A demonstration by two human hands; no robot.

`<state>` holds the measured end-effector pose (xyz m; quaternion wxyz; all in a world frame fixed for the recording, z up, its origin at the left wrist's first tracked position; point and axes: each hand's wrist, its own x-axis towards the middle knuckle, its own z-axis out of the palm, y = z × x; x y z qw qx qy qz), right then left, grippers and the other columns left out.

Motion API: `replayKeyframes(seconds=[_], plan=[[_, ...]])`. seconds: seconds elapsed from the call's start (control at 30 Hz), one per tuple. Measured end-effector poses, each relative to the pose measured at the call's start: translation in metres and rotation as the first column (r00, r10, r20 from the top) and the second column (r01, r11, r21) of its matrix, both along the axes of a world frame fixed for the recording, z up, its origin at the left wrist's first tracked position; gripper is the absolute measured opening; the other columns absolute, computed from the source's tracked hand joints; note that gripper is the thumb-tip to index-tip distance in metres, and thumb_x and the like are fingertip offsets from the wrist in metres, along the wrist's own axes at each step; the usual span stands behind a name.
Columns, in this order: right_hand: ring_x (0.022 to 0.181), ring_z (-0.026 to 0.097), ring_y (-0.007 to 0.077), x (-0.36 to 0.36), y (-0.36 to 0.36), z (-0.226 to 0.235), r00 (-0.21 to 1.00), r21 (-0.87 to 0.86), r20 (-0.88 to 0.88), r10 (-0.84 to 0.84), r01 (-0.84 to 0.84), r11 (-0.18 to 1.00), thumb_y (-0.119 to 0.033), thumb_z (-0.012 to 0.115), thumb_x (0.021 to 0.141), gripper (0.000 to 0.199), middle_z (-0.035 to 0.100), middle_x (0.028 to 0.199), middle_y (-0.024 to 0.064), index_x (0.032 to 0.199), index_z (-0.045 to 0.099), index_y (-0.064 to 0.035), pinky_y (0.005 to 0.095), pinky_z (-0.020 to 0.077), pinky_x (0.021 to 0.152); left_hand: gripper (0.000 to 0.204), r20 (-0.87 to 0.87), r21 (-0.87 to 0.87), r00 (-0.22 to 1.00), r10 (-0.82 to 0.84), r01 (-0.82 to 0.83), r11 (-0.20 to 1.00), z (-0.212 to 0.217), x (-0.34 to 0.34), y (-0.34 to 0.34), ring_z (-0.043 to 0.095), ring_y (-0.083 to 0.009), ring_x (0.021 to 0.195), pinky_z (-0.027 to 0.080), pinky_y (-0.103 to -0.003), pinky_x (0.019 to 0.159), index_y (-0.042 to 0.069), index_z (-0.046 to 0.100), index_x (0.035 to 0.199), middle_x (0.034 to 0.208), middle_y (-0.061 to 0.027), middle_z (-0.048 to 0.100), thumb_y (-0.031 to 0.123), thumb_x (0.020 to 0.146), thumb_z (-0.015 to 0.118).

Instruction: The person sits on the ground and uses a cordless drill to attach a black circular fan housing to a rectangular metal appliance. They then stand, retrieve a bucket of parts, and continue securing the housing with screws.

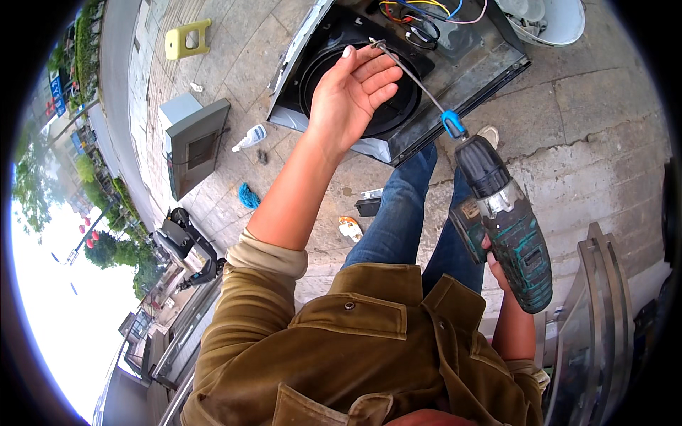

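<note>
My right hand [492,264] grips a worn black-and-teal cordless drill [522,245], its fingers wrapped round the handle and partly hidden. From the chuck a long thin screwdriver bit [419,82] with a blue collar [452,123] points up and left. My left hand [353,92] is palm up, thumb apart and fingers loosely stretched, with the fingertips beside the bit's tip. A small piece at that tip is too small to name. Under the left hand stands an opened metal appliance housing [455,92] with a black round fan opening [312,89] and coloured wires [419,14].
A white bucket [561,28] holding parts stands at the far right. On the paving to the left are a yellow stool [188,40], a grey metal box [199,145], a white bottle [250,138] and a blue cloth [248,197]. A parked scooter [186,241] is farther left.
</note>
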<state>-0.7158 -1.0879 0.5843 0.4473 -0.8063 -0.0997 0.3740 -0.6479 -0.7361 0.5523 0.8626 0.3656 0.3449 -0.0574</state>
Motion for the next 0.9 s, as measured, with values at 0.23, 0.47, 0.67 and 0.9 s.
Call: replayKeyframes(seconds=[0.23, 0.47, 0.67, 0.9], plan=[[0.09, 0.056, 0.0231, 0.0, -0.016, -0.012, 0.999, 0.016, 0.048, 0.012, -0.013, 1.0, -0.013, 0.064, 0.07, 0.048, 0.057, 0.095, 0.01, 0.115, 0.051, -0.0014, 0.0348, 0.0437, 0.084, 0.028, -0.215, 0.932, 0.885, -0.413, 0.059, -0.359, -0.002, -0.009, 0.037, 0.06, -0.0243, 0.098, 0.048, -0.032, 0.083, 0.004, 0.058, 0.11, 0.104, -0.0111, 0.061, 0.009, 0.082, 0.063], [0.087, 0.052, 0.0195, 0.02, -0.009, -0.019, 0.967, -0.023, 0.199, 0.158, -0.157, 0.987, -0.018, 0.055, 0.078, 0.035, 0.055, 0.087, 0.0058, 0.108, 0.054, -0.0016, 0.0358, 0.0392, 0.087, 0.032, -0.399, 0.849, 0.779, -0.483, 0.115, -0.516, -0.023, 0.013, 0.04, 0.057, -0.0263, 0.098, 0.046, -0.034, 0.086, 0.008, 0.06, 0.11, 0.104, -0.0068, 0.062, 0.007, 0.078, 0.064], [0.091, 0.056, 0.019, 0.018, -0.006, -0.014, 0.993, -0.059, 0.101, 0.056, -0.051, 0.997, -0.014, 0.066, 0.069, 0.051, 0.057, 0.095, 0.0084, 0.116, 0.051, -0.0006, 0.0333, 0.0437, 0.084, 0.029, -0.339, 0.877, 0.77, -0.54, 0.052, -0.477, -0.019, 0.009, 0.045, 0.058, -0.0253, 0.095, 0.047, -0.033, 0.083, 0.007, 0.064, 0.101, 0.098, -0.0067, 0.064, -0.004, 0.074, 0.062], [0.09, 0.061, 0.0149, 0.024, 0.004, -0.019, 0.961, -0.009, -0.237, -0.143, 0.145, 0.989, -0.01, 0.072, 0.069, 0.06, 0.062, 0.101, 0.0093, 0.123, 0.047, 0.0008, 0.027, 0.0479, 0.078, 0.033, -0.351, 0.879, 0.749, -0.561, 0.057, -0.474, -0.009, 0.002, 0.04, 0.058, -0.028, 0.093, 0.046, -0.034, 0.084, 0.004, 0.064, 0.1, 0.097, -0.0097, 0.064, -0.01, 0.071, 0.061]])
